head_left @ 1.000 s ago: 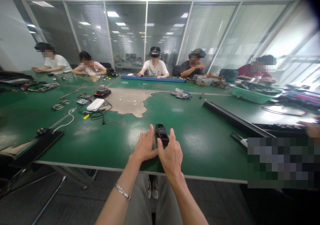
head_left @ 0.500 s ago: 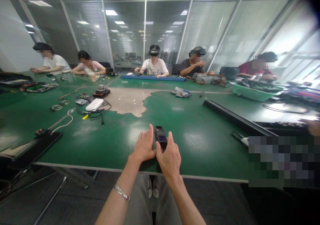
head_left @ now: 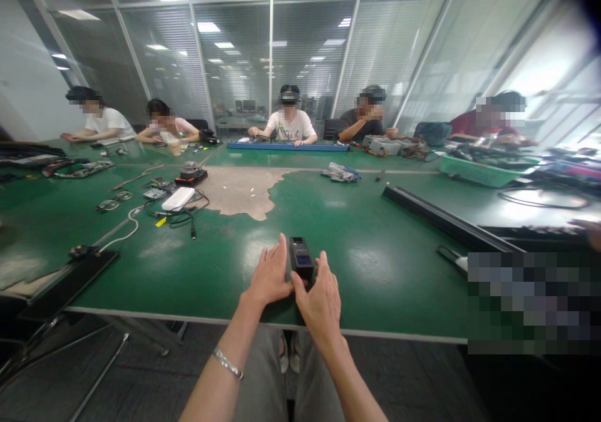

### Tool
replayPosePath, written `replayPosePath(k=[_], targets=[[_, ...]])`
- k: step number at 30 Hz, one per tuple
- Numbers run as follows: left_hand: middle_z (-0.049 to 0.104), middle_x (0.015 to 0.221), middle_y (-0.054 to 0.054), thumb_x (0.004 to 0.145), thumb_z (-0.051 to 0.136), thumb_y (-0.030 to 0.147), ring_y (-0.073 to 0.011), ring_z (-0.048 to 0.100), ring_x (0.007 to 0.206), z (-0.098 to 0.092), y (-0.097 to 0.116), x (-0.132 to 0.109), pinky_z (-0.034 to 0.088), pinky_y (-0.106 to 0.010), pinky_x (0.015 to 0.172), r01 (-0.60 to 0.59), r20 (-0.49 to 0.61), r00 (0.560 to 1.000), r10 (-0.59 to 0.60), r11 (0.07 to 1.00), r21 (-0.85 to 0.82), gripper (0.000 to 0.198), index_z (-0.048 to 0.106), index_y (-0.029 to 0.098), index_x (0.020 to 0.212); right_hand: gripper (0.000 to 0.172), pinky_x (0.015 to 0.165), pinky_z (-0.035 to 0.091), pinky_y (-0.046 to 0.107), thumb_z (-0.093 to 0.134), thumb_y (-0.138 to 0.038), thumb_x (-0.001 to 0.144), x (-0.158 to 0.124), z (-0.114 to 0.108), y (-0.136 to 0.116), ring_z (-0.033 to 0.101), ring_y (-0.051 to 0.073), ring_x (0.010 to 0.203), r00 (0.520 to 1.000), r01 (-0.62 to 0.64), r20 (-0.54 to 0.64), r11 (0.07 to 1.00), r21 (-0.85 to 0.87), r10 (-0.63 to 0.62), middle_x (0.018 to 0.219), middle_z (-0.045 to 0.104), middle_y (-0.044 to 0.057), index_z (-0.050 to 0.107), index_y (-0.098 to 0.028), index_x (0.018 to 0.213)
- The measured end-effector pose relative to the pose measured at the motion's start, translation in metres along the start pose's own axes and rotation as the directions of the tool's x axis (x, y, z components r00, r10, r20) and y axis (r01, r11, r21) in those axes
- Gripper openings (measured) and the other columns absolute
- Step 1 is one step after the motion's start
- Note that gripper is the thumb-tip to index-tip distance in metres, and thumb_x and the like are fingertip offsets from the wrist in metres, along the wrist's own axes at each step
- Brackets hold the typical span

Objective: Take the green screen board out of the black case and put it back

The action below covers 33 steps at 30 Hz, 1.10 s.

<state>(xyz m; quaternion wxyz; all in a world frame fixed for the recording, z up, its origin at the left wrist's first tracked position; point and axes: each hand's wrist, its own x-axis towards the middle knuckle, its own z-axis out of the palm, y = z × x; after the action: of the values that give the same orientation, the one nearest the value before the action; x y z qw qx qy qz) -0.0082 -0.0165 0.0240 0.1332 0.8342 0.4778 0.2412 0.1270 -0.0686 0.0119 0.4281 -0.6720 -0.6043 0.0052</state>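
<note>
A small black box-shaped device (head_left: pixel 300 253) with a dark bluish screen lies on the green tabletop (head_left: pixel 370 297) near its front edge. My left hand (head_left: pixel 271 273) rests just left of the device, fingers stretched out and apart from its side. On the other side is my right hand (head_left: pixel 320 293), its thumb and fingers spread around the device's near right corner. Neither hand grips the device. Whether the right thumb touches its near end cannot be made out. A silver bracelet (head_left: pixel 228 364) circles my left wrist.
A white box (head_left: pixel 178 199) with black cables lies ahead left, beside a bare brown patch (head_left: pixel 244 190). A long black bar (head_left: pixel 436 216) slants across the right side, near a green basket (head_left: pixel 488 168). Several people sit along the far side, one behind a blue bar (head_left: pixel 287 146).
My right hand has eased slightly back and right, away from the device. My left hand and the device stay nearly where they were. Across the table, some people's arms have shifted.
</note>
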Motion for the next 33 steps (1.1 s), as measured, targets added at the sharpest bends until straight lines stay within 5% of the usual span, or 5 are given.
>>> replayPosePath(k=[13, 24, 28, 33], targets=[[0.029, 0.156, -0.016, 0.077, 0.055, 0.027, -0.0285, 0.022, 0.145, 0.004, -0.001, 0.001, 0.013, -0.053, 0.118, -0.003, 0.018, 1.000, 0.002, 0.999, 0.039, 0.109, -0.025, 0.015, 0.149, 0.088, 0.087, 0.048, 0.043, 0.055, -0.051, 0.086, 0.018, -0.006, -0.016, 0.058, 0.031, 0.107, 0.998, -0.055, 0.041, 0.997, -0.045, 0.057, 0.129, 0.058, 0.020, 0.017, -0.008, 0.152], [0.023, 0.158, -0.017, 0.079, 0.057, 0.037, -0.0309, 0.022, 0.145, 0.001, -0.001, -0.001, 0.013, -0.055, 0.118, -0.002, 0.051, 0.999, 0.001, 0.999, 0.034, 0.111, -0.026, 0.015, 0.149, 0.077, 0.079, 0.049, 0.039, 0.052, -0.041, 0.088, 0.023, -0.010, -0.025, 0.064, 0.030, 0.097, 0.995, -0.069, 0.066, 0.990, -0.126, 0.078, 0.109, 0.068, 0.016, 0.022, -0.011, 0.152], [0.017, 0.160, -0.017, 0.079, 0.061, 0.042, -0.0317, 0.021, 0.145, 0.001, -0.001, -0.001, 0.012, -0.056, 0.117, -0.013, 0.037, 0.999, 0.012, 0.999, 0.033, 0.114, -0.024, 0.016, 0.150, 0.075, 0.080, 0.049, 0.040, 0.050, -0.045, 0.089, 0.034, -0.016, -0.032, 0.064, 0.030, 0.098, 0.998, -0.068, 0.011, 0.994, -0.080, 0.069, 0.109, 0.068, 0.017, 0.025, -0.011, 0.151], [0.029, 0.156, -0.019, 0.075, 0.067, 0.059, -0.0333, 0.026, 0.144, 0.001, 0.001, 0.000, 0.012, -0.057, 0.117, 0.014, 0.020, 1.000, -0.014, 1.000, 0.021, 0.124, -0.021, 0.015, 0.151, 0.076, 0.084, 0.049, 0.041, 0.050, -0.048, 0.089, 0.056, -0.039, -0.032, 0.063, 0.029, 0.101, 0.992, -0.049, -0.117, 0.998, 0.035, 0.053, 0.118, 0.066, 0.016, 0.025, -0.013, 0.150]])
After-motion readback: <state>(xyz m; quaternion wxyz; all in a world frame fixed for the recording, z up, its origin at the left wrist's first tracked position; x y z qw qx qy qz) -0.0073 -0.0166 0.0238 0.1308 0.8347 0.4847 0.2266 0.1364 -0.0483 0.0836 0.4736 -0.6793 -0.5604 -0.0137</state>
